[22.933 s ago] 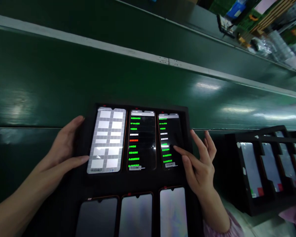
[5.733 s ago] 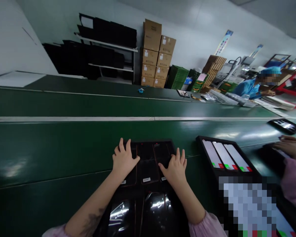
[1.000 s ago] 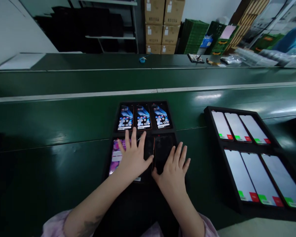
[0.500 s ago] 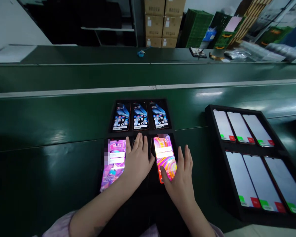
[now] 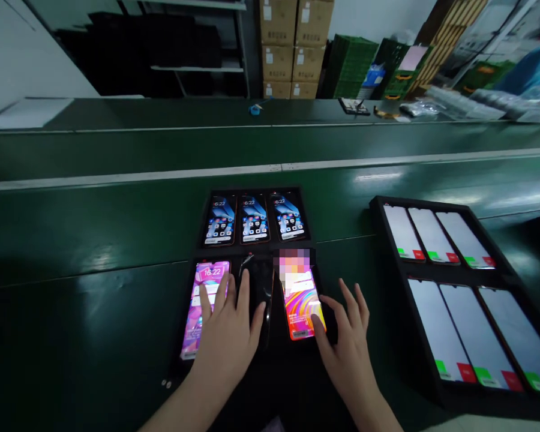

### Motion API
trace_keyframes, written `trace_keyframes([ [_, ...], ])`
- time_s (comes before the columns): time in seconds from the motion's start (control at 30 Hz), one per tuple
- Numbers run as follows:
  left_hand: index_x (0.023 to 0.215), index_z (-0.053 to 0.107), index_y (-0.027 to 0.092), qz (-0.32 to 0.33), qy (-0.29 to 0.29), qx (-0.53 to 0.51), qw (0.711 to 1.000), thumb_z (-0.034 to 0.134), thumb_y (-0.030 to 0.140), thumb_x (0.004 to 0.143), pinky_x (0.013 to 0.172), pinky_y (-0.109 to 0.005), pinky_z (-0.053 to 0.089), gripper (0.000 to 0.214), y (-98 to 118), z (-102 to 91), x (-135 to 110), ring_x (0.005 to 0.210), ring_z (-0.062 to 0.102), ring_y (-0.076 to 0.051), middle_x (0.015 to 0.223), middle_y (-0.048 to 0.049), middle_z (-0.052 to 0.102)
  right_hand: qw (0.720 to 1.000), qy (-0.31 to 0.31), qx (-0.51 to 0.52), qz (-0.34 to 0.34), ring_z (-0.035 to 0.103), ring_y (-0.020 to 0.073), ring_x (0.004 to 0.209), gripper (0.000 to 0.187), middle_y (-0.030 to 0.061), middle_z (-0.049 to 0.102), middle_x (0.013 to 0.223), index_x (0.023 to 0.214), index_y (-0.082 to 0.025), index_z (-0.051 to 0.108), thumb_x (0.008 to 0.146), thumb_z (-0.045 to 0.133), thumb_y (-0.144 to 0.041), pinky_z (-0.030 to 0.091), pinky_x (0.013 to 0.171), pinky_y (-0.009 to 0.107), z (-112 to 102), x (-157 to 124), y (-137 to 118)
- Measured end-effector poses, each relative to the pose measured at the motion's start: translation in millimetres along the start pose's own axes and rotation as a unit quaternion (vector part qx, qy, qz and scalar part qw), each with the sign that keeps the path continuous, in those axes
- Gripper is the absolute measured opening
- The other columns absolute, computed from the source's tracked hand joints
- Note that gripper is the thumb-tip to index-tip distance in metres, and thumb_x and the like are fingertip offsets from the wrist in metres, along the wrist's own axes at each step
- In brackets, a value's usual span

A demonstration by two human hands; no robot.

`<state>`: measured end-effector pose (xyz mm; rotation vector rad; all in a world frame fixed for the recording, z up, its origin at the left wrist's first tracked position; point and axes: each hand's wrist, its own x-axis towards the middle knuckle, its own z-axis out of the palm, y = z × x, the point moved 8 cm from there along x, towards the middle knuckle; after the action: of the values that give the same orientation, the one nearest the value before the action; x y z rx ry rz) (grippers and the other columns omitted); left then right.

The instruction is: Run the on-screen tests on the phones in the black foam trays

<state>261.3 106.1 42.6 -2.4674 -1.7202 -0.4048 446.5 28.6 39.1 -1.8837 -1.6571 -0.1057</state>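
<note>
A black tray (image 5: pixel 193 240) lies on the green belt before me with two rows of phones. The far row (image 5: pixel 254 218) shows lit home screens. In the near row the left phone (image 5: pixel 198 312) glows pink and the right phone (image 5: pixel 299 303) shows bright swirls, while the middle phone (image 5: pixel 257 282) is dark. My left hand (image 5: pixel 229 336) lies flat, fingers spread, across the left and middle phones. My right hand (image 5: pixel 348 345) is open beside the right phone, its thumb touching that screen's lower corner.
A second black tray (image 5: pixel 380 240) with several phones showing pale screens and green and red buttons sits to the right. Beyond the belt's white stripe (image 5: pixel 162 175) are cardboard boxes (image 5: pixel 292 48), green crates (image 5: pixel 348 66) and dark shelving. A person in blue (image 5: pixel 537 69) is far right.
Both hands slid back toward me off the upper part of the near row. The right phone's screen lit up half a second ago; the middle phone stays dark.
</note>
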Motion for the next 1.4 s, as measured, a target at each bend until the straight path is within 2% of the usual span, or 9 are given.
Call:
trace_keyframes([
  [0.33,0.148,0.05,0.007,-0.013,-0.023,-0.149,0.988,0.027,0.034,0.109,0.123,-0.075,0.031,0.053,-4.2,-9.3,-23.8,0.124,0.07,-0.035,0.127,-0.0204,0.075,0.998,-0.035,-0.047,-0.035,0.041,0.0384,0.15,0.036,0.0196,0.055,0.151,0.13,-0.019,0.062,0.107,0.047,-0.042,0.06,0.099,0.057,-3.2,-5.9,-13.2],
  [0.63,0.156,0.046,0.036,-0.197,-0.052,-0.299,0.932,0.052,0.063,0.095,0.123,-0.071,0.037,0.067,-133.7,-1.8,-55.6,0.159,0.031,-0.042,0.169,-0.0063,0.04,0.975,-0.111,0.017,-0.194,0.027,0.0366,0.16,0.023,0.0058,0.049,0.163,0.108,-0.028,0.079,0.101,0.057,-0.029,0.057,0.107,0.055,-13.5,10.1,-17.5],
  [0.77,0.159,0.039,0.044,-0.243,-0.101,-0.348,0.9,0.059,0.07,0.088,0.117,-0.073,0.042,0.079,-160.3,21.0,-73.3,0.16,0.023,-0.047,0.174,-0.0006,0.029,0.98,-0.121,-0.004,-0.158,0.022,0.0409,0.162,0.026,0.007,0.045,0.167,0.115,-0.028,0.08,0.101,0.057,-0.03,0.054,0.109,0.062,2.9,21.0,-5.8],
  [0.87,0.162,0.036,0.036,-0.221,-0.109,-0.348,0.905,0.062,0.068,0.086,0.114,-0.067,0.048,0.086,-157.9,35.8,-61.0,0.16,0.023,-0.046,0.176,-0.0078,0.024,0.986,-0.094,-0.025,-0.134,0.017,0.0444,0.163,0.038,0.01,0.031,0.174,0.136,-0.026,0.07,0.101,0.058,-0.032,0.05,0.111,0.068,5.6,30.2,-9.3],
  [0.97,0.163,0.037,0.025,-0.218,-0.092,-0.352,0.906,0.068,0.065,0.081,0.123,-0.065,0.038,0.096,-158.0,49.9,-24.1,0.162,0.02,-0.044,0.175,-0.0158,0.022,0.968,-0.128,0.006,-0.217,0.01,0.0427,0.165,0.037,0.0042,0.033,0.174,0.133,-0.032,0.072,0.098,0.062,-0.033,0.044,0.117,0.069,8.5,26.7,-41.1],
  [1.07,0.16,0.039,0.021,-0.278,-0.023,-0.461,0.842,0.07,0.057,0.076,0.13,-0.057,0.029,0.096,-170.8,60.8,14.0,0.162,0.024,-0.038,0.173,-0.0172,0.028,0.94,-0.187,0.028,-0.283,0.007,0.0383,0.166,0.026,-0.0033,0.04,0.17,0.119,-0.037,0.079,0.098,0.065,-0.038,0.038,0.122,0.069,19.4,19.9,-67.0],
  [1.17,0.16,0.035,0.021,-0.294,0.029,-0.551,0.78,0.058,0.051,0.083,0.131,-0.049,0.031,0.085,-176.6,64.9,32.9,0.159,0.033,-0.031,0.171,-0.0148,0.036,0.96,-0.192,0.048,-0.198,0.013,0.0375,0.165,0.027,-0.0017,0.045,0.167,0.12,-0.037,0.078,0.101,0.061,-0.042,0.032,0.124,0.071,35.9,37.9,-51.5],
  [1.27,0.16,0.035,0.022,-0.29,0.027,-0.56,0.775,0.051,0.049,0.089,0.131,-0.049,0.032,0.079,-171.5,63.1,28.8,0.158,0.037,-0.029,0.168,-0.0128,0.041,0.983,-0.131,0.131,0.011,0.031,0.033,0.161,0.049,0.0102,0.045,0.167,0.146,-0.027,0.062,0.105,0.049,-0.049,0.034,0.126,0.064,46.9,65.9,1.1],
  [1.4,0.16,0.041,0.025,-0.3,0.029,-0.553,0.777,0.05,0.05,0.092,0.133,-0.048,0.029,0.073,-158.4,53.0,5.1,0.159,0.035,-0.027,0.167,-0.008,0.045,0.974,-0.122,0.172,0.086,0.049,0.0266,0.151,0.069,0.0183,0.049,0.163,0.164,-0.018,0.033,0.107,0.038,-0.057,0.048,0.119,0.051,55.5,69.1,32.1],
])
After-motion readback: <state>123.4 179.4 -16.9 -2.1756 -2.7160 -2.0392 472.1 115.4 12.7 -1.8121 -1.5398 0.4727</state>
